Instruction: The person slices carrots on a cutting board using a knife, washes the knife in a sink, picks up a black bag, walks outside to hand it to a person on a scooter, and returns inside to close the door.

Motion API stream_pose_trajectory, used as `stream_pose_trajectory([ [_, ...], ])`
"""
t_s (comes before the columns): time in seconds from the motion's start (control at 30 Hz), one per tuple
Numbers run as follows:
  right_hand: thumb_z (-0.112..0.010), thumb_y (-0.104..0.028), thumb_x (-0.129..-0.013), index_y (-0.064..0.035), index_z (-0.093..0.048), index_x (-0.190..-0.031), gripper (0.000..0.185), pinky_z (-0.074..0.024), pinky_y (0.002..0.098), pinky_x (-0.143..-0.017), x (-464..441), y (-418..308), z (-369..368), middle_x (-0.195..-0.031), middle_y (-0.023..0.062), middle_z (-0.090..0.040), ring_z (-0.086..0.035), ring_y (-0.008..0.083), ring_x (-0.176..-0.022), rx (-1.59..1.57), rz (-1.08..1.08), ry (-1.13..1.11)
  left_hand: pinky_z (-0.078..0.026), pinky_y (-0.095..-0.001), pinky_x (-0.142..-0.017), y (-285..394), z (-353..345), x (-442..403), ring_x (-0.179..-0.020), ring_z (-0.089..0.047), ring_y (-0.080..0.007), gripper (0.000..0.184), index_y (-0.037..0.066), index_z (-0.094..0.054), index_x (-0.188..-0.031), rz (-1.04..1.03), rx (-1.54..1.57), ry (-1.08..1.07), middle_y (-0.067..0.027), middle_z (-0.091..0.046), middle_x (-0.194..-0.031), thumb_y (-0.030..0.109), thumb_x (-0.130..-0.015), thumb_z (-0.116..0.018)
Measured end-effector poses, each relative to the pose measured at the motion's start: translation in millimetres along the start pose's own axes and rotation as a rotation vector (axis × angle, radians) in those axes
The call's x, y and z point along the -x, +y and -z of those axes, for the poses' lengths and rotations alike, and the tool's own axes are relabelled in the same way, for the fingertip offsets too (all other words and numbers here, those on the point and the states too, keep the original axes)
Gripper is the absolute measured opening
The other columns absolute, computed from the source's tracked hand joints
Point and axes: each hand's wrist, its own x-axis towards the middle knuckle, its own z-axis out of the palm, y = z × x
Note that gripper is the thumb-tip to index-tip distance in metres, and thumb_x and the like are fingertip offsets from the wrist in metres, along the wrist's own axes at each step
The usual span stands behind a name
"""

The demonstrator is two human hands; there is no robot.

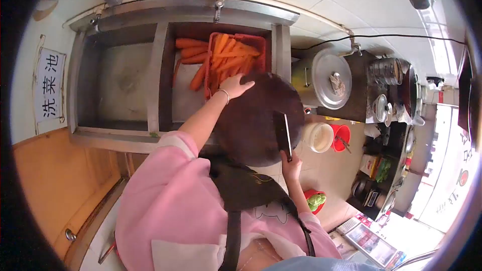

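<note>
A large dark round chopping board (251, 130) lies in front of me, overlapping the sink edge. My left hand (237, 86) is at its upper left rim, fingers stretched out and seemingly holding nothing. Just above that hand stands a red basket (262, 60) of peeled-looking carrots (231, 55); more whole carrots (193, 50) lie beside it in the sink. My right hand (291, 164) is wrapped round the handle of a cleaver (284, 133). Its dark blade is held over the right part of the board, edge-on to me.
A metal sink (159, 70) with two basins and taps (219, 7) runs along the wall. To the right are a round metal lid (331, 95), stacked pans (385, 72), a white bucket (319, 138), a red bucket (341, 133) and a red container with green vegetables (316, 201) on the floor.
</note>
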Motion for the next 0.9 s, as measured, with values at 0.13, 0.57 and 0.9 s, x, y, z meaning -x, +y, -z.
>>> stream_pose_trajectory([
  [0.13,-0.068,-0.025,-0.086,-0.0008,-0.062,-0.083,0.025,-0.0456,0.0362,-0.054,-17,-12,-9,-0.066,0.0140,-0.062,-0.059,0.0223,-0.056,-0.064,-0.021,0.039,-0.030,-0.0442,-0.109,-30,-25,16,-0.131,-0.042,-0.0337,0.098,0.000,-0.031,-0.144,-0.059,0.003,0.096,-0.0218,-0.042,-0.141,0.068,-0.078,-0.055],
  [0.57,-0.066,-0.023,-0.088,0.0009,-0.061,-0.090,0.024,-0.0487,0.0375,-0.059,-49,-22,-62,-0.073,0.0159,-0.065,-0.062,0.0249,-0.062,0.055,-0.179,0.034,-0.039,-0.0423,-0.102,-212,-1,-28,-0.122,-0.046,-0.0382,0.056,0.003,-0.044,-0.129,0.302,0.203,0.800,-0.0230,-0.051,-0.126,0.020,-0.081,-0.067],
  [0.9,-0.064,-0.023,-0.089,0.0050,-0.061,-0.107,0.034,-0.0492,0.0350,-0.066,-45,-21,-76,-0.088,0.0147,-0.068,-0.063,0.0222,-0.075,0.027,-0.203,0.102,-0.046,-0.0465,-0.092,-379,-87,-141,-0.108,-0.055,-0.0397,0.062,0.007,-0.051,-0.122,0.360,0.096,0.380,-0.0198,-0.056,-0.117,0.027,-0.069,-0.077],
])
